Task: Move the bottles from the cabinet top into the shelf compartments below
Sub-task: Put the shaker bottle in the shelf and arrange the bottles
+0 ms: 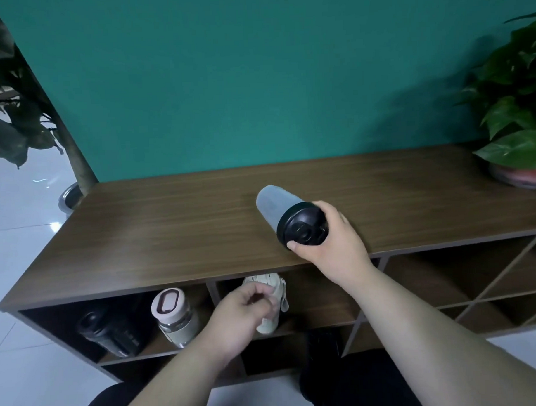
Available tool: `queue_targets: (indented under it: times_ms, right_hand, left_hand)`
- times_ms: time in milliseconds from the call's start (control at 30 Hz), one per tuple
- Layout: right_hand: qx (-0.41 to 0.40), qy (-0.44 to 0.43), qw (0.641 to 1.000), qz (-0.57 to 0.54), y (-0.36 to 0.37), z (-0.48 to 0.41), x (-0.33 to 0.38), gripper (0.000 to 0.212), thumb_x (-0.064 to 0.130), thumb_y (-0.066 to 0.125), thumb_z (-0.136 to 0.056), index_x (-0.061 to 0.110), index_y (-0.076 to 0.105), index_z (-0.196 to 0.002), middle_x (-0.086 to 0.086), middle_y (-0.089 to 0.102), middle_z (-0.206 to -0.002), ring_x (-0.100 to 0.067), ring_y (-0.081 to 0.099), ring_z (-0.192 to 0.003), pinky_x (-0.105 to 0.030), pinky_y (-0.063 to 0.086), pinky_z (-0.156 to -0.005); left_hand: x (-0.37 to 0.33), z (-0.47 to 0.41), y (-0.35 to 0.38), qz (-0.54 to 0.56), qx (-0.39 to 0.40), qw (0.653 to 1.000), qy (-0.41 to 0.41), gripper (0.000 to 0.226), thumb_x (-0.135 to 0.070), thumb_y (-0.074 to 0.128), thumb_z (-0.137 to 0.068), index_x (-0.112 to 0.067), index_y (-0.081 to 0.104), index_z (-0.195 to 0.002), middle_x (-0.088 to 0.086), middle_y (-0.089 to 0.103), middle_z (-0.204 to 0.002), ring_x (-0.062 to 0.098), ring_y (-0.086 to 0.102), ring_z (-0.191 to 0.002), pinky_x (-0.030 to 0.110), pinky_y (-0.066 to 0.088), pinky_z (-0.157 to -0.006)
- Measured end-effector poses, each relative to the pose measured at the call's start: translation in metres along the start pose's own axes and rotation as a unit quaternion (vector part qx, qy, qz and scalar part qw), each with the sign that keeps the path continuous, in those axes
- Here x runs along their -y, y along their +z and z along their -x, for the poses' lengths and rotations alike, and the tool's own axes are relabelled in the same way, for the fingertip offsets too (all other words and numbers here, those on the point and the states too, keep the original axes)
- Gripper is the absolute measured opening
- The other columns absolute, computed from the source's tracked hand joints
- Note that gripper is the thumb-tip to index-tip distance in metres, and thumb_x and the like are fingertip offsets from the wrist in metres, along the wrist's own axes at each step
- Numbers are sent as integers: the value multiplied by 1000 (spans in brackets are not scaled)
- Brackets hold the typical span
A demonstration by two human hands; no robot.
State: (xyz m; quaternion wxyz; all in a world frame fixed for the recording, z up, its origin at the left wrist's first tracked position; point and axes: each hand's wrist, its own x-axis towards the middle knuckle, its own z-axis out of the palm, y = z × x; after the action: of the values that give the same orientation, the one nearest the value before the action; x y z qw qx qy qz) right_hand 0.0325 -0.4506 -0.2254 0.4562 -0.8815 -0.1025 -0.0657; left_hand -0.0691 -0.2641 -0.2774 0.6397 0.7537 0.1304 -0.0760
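Note:
My right hand (335,240) grips the black lid of a frosted grey bottle (273,204), held tilted above the wooden cabinet top (158,234). My left hand (243,313) is closed around a cream bottle (269,319) standing in the middle upper compartment, just under the top's front edge. The left compartment holds a black bottle (110,333) and a clear bottle with a pink lid (173,315), side by side. Apart from the bottle I hold, no bottle stands on the cabinet top.
A potted plant in a red pot (521,172) stands on the cabinet's far right end. Diagonal-divided compartments (476,298) lie to the right. A large floor plant (74,167) stands at the cabinet's left end. A teal wall rises behind.

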Motion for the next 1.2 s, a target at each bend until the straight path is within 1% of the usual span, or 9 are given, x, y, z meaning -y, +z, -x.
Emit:
queue_targets:
  times_ms: [167, 267, 333, 467, 633, 733, 933, 1067, 1200]
  right_hand:
    - [62, -9, 995, -76, -28, 58, -2, 80, 50, 84, -54, 52, 50, -126, 21, 63, -125, -3, 59, -117, -36, 48, -100]
    - [125, -21, 978, -168, -48, 79, -12, 73, 39, 85, -53, 59, 56, -118, 23, 67, -120, -5, 62, -117, -42, 48, -104]
    - [152, -24, 962, -225, -58, 85, -22, 73, 30, 85, -54, 54, 61, -119, 16, 69, -122, -10, 64, -119, -38, 48, -103]
    - [241, -8, 928, -283, -74, 86, -42, 78, 20, 84, -59, 30, 61, -133, 1, 69, -127, -22, 63, -122, -32, 49, -97]
    - [251, 59, 925, -280, -81, 81, -67, 78, 25, 82, -63, 34, 59, -137, 5, 66, -136, -18, 59, -129, -36, 49, -102]
    - [193, 126, 932, -281, -61, 88, -81, 83, 21, 84, -64, 36, 55, -140, 5, 64, -136, -15, 59, -127, -49, 43, -111]
    - [113, 231, 950, -178, -17, 81, -99, 100, 29, 92, -58, 30, 46, -146, 8, 69, -122, -11, 65, -112, -37, 49, -103]
    - [124, 195, 971, -61, -1, 59, -99, 102, 28, 91, -65, 30, 35, -151, 10, 60, -128, -12, 57, -118, -28, 42, -93]
    - [148, 119, 981, 42, 14, 46, -104, 93, 30, 88, -64, 24, 44, -145, 10, 50, -133, -12, 52, -125, -25, 40, -94]
  left_hand:
    - [-7, 2, 7, 39, 2, 999, 32, 41, -20, 73, -83, -26, 63, -122, -4, 75, -103, 23, 76, -101, 38, 57, -92]
    - [-8, 9, 9, 118, 30, 991, 55, 53, -21, 73, -76, -21, 60, -127, 11, 70, -118, 34, 75, -105, 49, 57, -96]
    - [-2, 12, 10, 200, 90, 974, 58, 66, -18, 76, -72, -16, 55, -135, 20, 68, -118, 41, 73, -103, 49, 56, -89]
    - [11, 13, 16, 268, 176, 947, 33, 85, -28, 79, -74, -7, 41, -147, 19, 65, -112, 34, 67, -88, 40, 56, -74]
    - [37, 15, 29, 234, 181, 955, -5, 89, -47, 92, -64, -12, 50, -134, 14, 65, -108, 27, 65, -85, 33, 55, -70]
    - [61, 5, 39, 234, 152, 960, -22, 76, -30, 91, -63, -15, 55, -128, 9, 66, -117, 27, 68, -102, 40, 58, -84]
    - [98, -28, 73, 117, 116, 986, -20, 67, -15, 87, -66, -25, 54, -124, 6, 63, -119, 10, 69, -99, 25, 57, -82]
    - [106, -55, 89, -42, 130, 990, -22, 63, -18, 87, -77, -35, 48, -125, -8, 65, -117, 8, 66, -104, 18, 53, -80]
    - [109, -82, 109, -124, 56, 991, -7, 71, -25, 89, -75, -26, 48, -134, -15, 65, -112, -1, 62, -99, 8, 42, -70]
